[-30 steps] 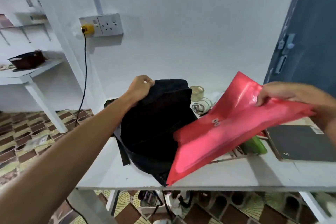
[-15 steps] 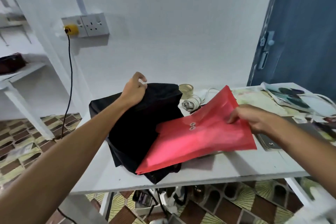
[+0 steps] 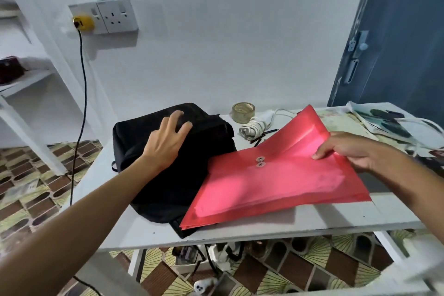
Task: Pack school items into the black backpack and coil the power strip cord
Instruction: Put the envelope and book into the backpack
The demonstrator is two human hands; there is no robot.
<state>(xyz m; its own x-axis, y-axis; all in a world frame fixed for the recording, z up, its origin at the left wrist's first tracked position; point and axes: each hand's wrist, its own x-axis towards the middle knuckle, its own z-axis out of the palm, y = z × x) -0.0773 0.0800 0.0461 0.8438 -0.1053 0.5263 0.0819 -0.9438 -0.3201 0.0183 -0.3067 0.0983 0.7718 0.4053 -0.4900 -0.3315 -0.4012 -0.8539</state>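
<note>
Head view: black backpack (image 3: 168,170) lay flat under left hand (image 3: 165,144), whose spread fingers rested on it, gripping nothing. Red envelope folder (image 3: 271,180) overlapped the bag's near corner, pinched at its far edge by right hand (image 3: 348,154). Risk: no opening held apart, so folder may snag or buckle.

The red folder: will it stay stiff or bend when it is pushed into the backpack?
The red folder looks thin and glossy, so probably bendy and slippery. The right hand pinches one edge alone, which suggests it is light.
</note>
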